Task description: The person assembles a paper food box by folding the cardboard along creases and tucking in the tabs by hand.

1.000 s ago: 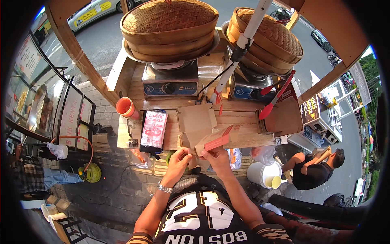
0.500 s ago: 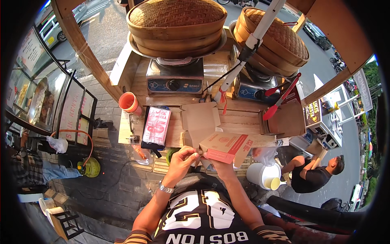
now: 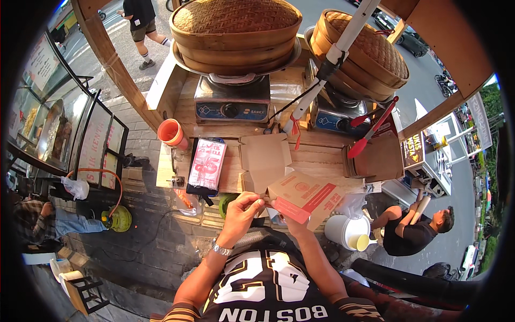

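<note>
A brown cardboard food box (image 3: 307,192) with red printing is partly folded, in front of me at the counter's near edge. Its plain inner flap (image 3: 266,156) lies spread toward the counter. My left hand (image 3: 240,214) pinches a small edge or tab at the box's near left corner, thumb against forefinger. From below, my right hand (image 3: 298,227) grips the red-printed side, with most of its fingers hidden behind the cardboard. Left of the box lies a white paper pack (image 3: 206,165) with red printing, on something black.
Two round bamboo steamers (image 3: 236,40) (image 3: 359,53) stand on gas stoves (image 3: 232,102) (image 3: 339,117) at the back. An orange cup (image 3: 170,132) stands left. Red-tipped tongs (image 3: 370,131) rest over an open cardboard box (image 3: 380,161) at right. A slanted white pole (image 3: 322,78) crosses the counter.
The printed part of the box has turned and shifted slightly right, and my right hand with it. My left hand keeps its pinch. A walking person has appeared at the far left.
</note>
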`<action>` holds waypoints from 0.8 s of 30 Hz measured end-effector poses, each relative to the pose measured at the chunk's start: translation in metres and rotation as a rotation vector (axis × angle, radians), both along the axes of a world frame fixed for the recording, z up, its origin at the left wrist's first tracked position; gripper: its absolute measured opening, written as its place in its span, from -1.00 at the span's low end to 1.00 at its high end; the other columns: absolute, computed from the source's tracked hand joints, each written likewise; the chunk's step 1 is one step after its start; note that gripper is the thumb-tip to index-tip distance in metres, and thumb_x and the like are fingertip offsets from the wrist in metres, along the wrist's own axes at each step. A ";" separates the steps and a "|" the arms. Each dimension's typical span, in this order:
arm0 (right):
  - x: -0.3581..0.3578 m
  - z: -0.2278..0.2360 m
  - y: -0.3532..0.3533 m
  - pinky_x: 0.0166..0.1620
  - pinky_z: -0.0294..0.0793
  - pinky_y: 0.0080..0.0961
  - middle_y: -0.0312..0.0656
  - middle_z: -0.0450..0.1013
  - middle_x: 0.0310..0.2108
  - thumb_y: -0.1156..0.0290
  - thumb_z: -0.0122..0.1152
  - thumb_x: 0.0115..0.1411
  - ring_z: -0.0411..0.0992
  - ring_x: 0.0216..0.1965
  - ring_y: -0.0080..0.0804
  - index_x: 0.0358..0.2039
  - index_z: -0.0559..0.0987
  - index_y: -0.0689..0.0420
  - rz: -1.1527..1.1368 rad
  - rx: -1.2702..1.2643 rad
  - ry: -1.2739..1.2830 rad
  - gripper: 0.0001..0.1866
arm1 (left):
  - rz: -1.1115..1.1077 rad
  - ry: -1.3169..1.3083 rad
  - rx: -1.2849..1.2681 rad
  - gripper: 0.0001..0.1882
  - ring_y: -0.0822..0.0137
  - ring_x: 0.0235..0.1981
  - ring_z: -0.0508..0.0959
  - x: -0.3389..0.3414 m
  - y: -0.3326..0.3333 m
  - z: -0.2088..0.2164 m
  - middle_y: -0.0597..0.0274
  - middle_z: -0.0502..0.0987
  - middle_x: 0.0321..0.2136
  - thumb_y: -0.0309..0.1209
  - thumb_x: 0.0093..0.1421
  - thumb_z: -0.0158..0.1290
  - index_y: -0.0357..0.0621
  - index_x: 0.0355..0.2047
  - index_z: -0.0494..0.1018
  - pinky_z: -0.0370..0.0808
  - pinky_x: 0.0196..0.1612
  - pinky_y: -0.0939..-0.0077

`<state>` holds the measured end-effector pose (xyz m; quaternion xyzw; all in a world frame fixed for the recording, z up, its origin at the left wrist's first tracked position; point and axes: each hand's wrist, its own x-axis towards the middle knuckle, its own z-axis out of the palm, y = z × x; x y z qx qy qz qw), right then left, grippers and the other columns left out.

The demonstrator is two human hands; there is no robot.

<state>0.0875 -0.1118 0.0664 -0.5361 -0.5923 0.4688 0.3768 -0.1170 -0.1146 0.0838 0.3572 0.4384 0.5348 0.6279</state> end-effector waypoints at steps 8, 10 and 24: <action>-0.002 0.003 -0.005 -0.21 0.50 -0.36 -0.32 0.58 -0.22 0.35 0.34 0.33 0.54 -0.20 -0.40 -0.10 0.66 0.10 0.023 0.341 -0.139 -0.82 | 0.000 0.086 0.052 -0.91 0.64 -0.30 0.44 0.003 -0.002 0.002 0.43 0.48 -0.23 -0.51 0.36 0.22 -0.31 -0.24 0.59 0.42 -0.27 0.69; -0.005 0.004 -0.008 -0.12 0.53 -0.32 -0.22 0.58 -0.13 0.39 0.30 0.33 0.55 -0.09 -0.29 -0.03 0.64 0.10 0.019 0.349 -0.210 -0.78 | 0.014 0.085 0.070 -0.91 0.63 -0.28 0.45 0.004 -0.003 0.000 0.41 0.48 -0.22 -0.51 0.35 0.23 -0.32 -0.24 0.59 0.43 -0.26 0.68; -0.004 0.011 -0.001 -0.21 0.52 -0.39 -0.33 0.57 -0.24 0.36 0.46 0.24 0.54 -0.23 -0.46 -0.12 0.66 0.15 -0.156 0.128 -0.004 -0.76 | 0.037 0.205 0.116 -0.81 0.50 -0.29 0.51 0.009 -0.007 0.002 0.28 0.57 -0.29 -0.42 0.31 0.29 -0.34 -0.20 0.66 0.46 -0.25 0.59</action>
